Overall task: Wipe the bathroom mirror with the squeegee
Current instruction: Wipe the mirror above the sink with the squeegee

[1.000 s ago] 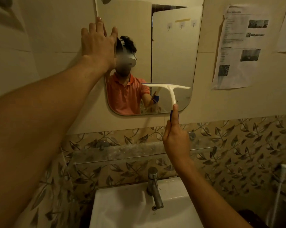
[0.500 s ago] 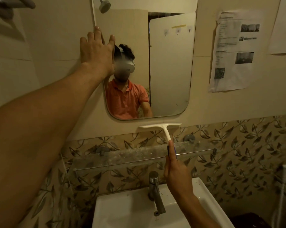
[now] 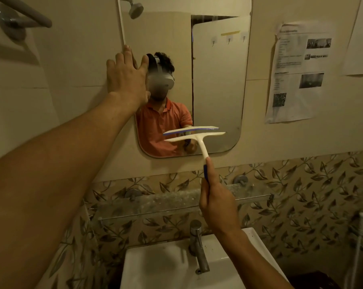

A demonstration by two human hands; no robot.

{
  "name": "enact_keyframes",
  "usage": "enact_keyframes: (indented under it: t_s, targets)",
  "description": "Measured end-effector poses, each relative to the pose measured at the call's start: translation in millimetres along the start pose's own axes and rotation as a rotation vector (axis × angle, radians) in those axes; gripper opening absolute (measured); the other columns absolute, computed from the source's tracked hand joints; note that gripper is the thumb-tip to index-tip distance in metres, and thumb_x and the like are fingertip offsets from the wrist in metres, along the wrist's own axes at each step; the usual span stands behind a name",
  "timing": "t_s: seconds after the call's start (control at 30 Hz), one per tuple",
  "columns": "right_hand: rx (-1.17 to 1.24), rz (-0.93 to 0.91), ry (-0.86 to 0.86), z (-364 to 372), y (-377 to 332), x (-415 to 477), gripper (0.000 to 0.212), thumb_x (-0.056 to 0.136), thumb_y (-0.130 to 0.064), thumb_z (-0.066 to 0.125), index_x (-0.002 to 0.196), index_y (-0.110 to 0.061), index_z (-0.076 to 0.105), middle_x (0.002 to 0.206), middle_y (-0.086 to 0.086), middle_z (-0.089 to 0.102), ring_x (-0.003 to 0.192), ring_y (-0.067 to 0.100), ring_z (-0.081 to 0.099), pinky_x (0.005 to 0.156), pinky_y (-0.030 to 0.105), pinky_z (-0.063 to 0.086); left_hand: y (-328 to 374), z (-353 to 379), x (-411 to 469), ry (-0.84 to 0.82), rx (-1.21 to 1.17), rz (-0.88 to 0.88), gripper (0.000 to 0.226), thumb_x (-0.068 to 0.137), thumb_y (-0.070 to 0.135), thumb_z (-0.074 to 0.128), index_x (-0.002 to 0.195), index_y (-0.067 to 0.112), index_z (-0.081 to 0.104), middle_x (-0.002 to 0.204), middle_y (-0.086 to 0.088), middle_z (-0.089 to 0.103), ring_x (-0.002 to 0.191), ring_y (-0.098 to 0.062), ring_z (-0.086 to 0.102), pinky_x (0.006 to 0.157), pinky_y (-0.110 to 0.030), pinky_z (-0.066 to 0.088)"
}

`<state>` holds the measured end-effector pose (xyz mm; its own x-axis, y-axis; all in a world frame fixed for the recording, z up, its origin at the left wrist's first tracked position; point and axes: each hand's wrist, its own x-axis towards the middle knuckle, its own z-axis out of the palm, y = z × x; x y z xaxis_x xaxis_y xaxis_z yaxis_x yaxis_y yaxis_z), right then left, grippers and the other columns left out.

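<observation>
Wiping was under way: the right hand (image 3: 217, 207) gripped the squeegee (image 3: 198, 139) by its blue handle, fingers curled round it and thumb laid up the shaft. The white blade was held at a slant before the lower part of the mirror (image 3: 218, 90), with its reflection just above it. Whether the rubber edge met the glass could not be told. The left hand (image 3: 126, 80) lay flat across the mirror's left edge, fingers straight and close together, thumb spread. A fresh stroke seemed to be in preparation. The next move called for carrying the blade higher, levelling it and pressing it to the glass before drawing down. Half a second earlier the blade had been below the mirror against the wall. It had since risen onto the mirror, while the left hand had kept its place.
</observation>
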<state>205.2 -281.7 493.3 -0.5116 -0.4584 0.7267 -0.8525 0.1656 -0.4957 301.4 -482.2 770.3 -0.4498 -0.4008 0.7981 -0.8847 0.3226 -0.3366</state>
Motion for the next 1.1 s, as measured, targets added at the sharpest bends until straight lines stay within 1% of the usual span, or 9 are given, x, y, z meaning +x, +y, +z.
enact_keyframes:
  t_s: [0.13,0.23,0.4,0.53,0.63,0.77,0.83,0.93,1.1]
  targets:
    - [-0.019,0.02,-0.058,20,4,0,0.072,0.106,-0.029,0.039,0.157,-0.043,-0.01,0.061,-0.003,0.049,0.047,0.01,0.044,0.042,0.023,0.033,1,1,1,-0.006,0.006,-0.009,0.098,0.082,0.065,0.066,0.159,0.028,0.016,0.157,-0.024,0.021,0.131,-0.041,0.037,0.102,-0.049,0.038]
    - [-0.045,0.038,-0.092,36,14,-15,0.077,0.105,-0.025,0.044,0.157,-0.04,-0.01,0.059,-0.007,0.041,0.044,0.008,0.039,0.041,0.018,0.028,2,1,1,-0.014,-0.003,-0.015,0.096,0.083,0.063,0.065,0.159,0.029,0.016,0.156,-0.024,0.023,0.131,-0.04,0.037,0.102,-0.049,0.037]
    - [-0.115,0.061,-0.203,49,28,-45,0.09,0.099,-0.016,0.053,0.158,-0.037,-0.011,0.061,-0.005,0.042,0.045,0.007,0.035,0.042,0.018,0.021,1,0,1,-0.017,0.0,-0.016,0.101,0.08,0.067,0.066,0.158,0.029,0.016,0.154,-0.024,0.026,0.129,-0.041,0.038,0.101,-0.05,0.037]
    - [-0.093,0.078,-0.279,45,38,-68,0.092,0.099,-0.017,0.052,0.155,-0.045,-0.016,0.068,-0.011,0.042,0.049,0.005,0.038,0.045,0.014,0.024,1,-2,0,-0.022,-0.003,-0.007,0.101,0.08,0.068,0.066,0.158,0.029,0.016,0.154,-0.025,0.026,0.129,-0.041,0.038,0.101,-0.051,0.038]
    - [-0.017,0.098,-0.203,31,47,-73,0.086,0.101,-0.024,0.051,0.153,-0.051,-0.012,0.068,-0.009,0.051,0.049,0.008,0.048,0.043,0.019,0.038,1,-2,-1,-0.022,0.0,-0.009,0.1,0.08,0.067,0.066,0.158,0.029,0.015,0.15,-0.024,0.03,0.127,-0.04,0.039,0.1,-0.05,0.038]
    - [0.062,0.164,-0.038,6,66,-47,0.081,0.1,-0.026,0.051,0.154,-0.054,-0.003,0.058,-0.01,0.05,0.044,0.007,0.048,0.039,0.033,0.047,3,-3,0,-0.022,0.006,-0.009,0.1,0.08,0.068,0.065,0.158,0.029,0.015,0.151,-0.024,0.028,0.126,-0.039,0.039,0.099,-0.049,0.039]
    - [0.056,0.141,0.027,-1,70,-25,0.077,0.101,-0.03,0.048,0.153,-0.055,-0.003,0.056,-0.008,0.049,0.043,0.009,0.047,0.039,0.039,0.047,-3,-3,1,-0.026,0.016,-0.014,0.101,0.079,0.07,0.065,0.158,0.03,0.016,0.151,-0.024,0.027,0.125,-0.04,0.04,0.098,-0.049,0.039]
    - [0.034,0.083,0.053,-9,74,2,0.067,0.1,-0.043,0.034,0.152,-0.056,-0.005,0.059,-0.007,0.048,0.045,0.011,0.047,0.039,0.038,0.046,-9,2,-2,-0.031,0.06,-0.021,0.102,0.079,0.071,0.064,0.158,0.029,0.015,0.152,-0.023,0.028,0.124,-0.04,0.041,0.098,-0.049,0.04]
    - [-0.046,0.046,0.04,-20,102,10,0.066,0.101,-0.039,0.032,0.158,-0.043,-0.002,0.06,-0.002,0.049,0.044,0.012,0.044,0.037,0.034,0.041,12,-2,-4,-0.05,0.067,-0.014,0.104,0.078,0.071,0.066,0.158,0.029,0.015,0.156,-0.023,0.022,0.126,-0.042,0.039,0.099,-0.048,0.039]
